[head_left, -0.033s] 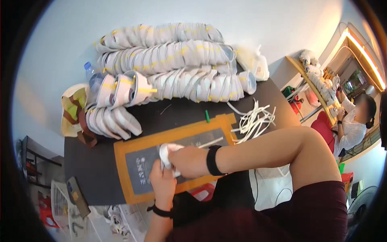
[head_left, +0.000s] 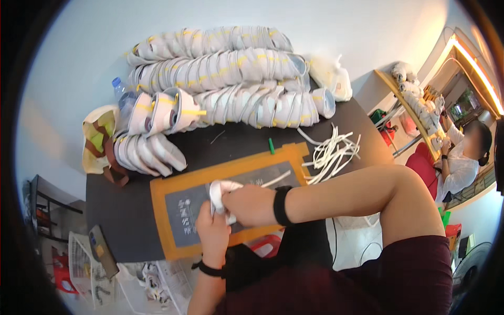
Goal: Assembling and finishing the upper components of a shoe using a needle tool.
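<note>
Both my hands are closed on a white curved piece (head_left: 216, 195), soft-looking and bent into a loop, above the dark mat. My left hand (head_left: 212, 231) grips it from below and nearer me. From the right, my right hand (head_left: 251, 205) holds its other side, the fingers mostly turned out of sight. Past my right hand a narrow white strip (head_left: 276, 179) sticks out; whether it joins the held piece I cannot tell. Under the hands lies the grey mat (head_left: 181, 233), edged with wide orange tape (head_left: 160, 220).
Long nested rows of whitish curved pieces (head_left: 215, 68) with yellow tabs line the table's back. White strips (head_left: 335, 155) lie in a heap at right, beside a green stick (head_left: 271, 146). A cloth bag (head_left: 94, 157) and bottle (head_left: 117, 85) stand left. A co-worker (head_left: 462, 163) sits far right.
The whole view has shifted very slightly. My hands keep their closed hold on the white curved piece, with only a small shift of the fingers.
</note>
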### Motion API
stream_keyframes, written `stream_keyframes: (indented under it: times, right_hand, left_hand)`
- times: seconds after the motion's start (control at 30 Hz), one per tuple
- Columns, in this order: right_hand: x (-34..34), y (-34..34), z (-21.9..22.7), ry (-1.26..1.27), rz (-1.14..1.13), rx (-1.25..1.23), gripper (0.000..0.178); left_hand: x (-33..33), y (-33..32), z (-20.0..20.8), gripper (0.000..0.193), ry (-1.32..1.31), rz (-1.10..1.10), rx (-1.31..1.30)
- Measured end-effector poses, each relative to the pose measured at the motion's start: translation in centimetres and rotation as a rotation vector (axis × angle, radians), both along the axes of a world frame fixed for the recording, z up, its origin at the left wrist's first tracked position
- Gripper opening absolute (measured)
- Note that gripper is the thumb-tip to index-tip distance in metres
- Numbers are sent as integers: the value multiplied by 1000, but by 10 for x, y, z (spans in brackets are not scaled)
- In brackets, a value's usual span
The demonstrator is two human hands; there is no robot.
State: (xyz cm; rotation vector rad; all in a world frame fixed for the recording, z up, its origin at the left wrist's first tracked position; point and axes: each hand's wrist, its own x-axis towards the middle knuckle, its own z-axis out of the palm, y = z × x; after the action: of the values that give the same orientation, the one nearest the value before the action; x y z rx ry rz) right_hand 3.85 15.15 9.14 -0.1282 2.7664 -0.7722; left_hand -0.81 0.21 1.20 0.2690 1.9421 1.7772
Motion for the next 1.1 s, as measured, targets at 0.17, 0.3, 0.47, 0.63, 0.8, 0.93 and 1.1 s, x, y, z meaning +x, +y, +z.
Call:
stream_keyframes:
  times: [0.17,0.3,0.47,0.63,0.8,0.93,1.1]
  right_hand:
    - [13,3,-22,-113,-307,-208,31]
    - [41,2,-11,-107,-330,-484,34]
    - [51,3,-47,91,-364,-577,21]
    - [39,-1,-46,-5,-415,-618,13]
    - [31,-9,-51,394,-80,94,18]
    - [2,5,-39,-227,-378,-662,15]
    - [14,-9,-54,303,-212,-37,27]
  left_hand:
    - [2,6,-16,12,276,-13,138]
    - [11,-2,-8,21,217,-16,154]
    - [12,-3,-17,20,262,-54,177]
    - [8,-8,-17,19,294,-131,76]
    - [4,-6,-21,17,178,-57,110]
    - [-1,-6,-22,16,235,-69,80]
    - [3,4,-6,15,206,-26,75]
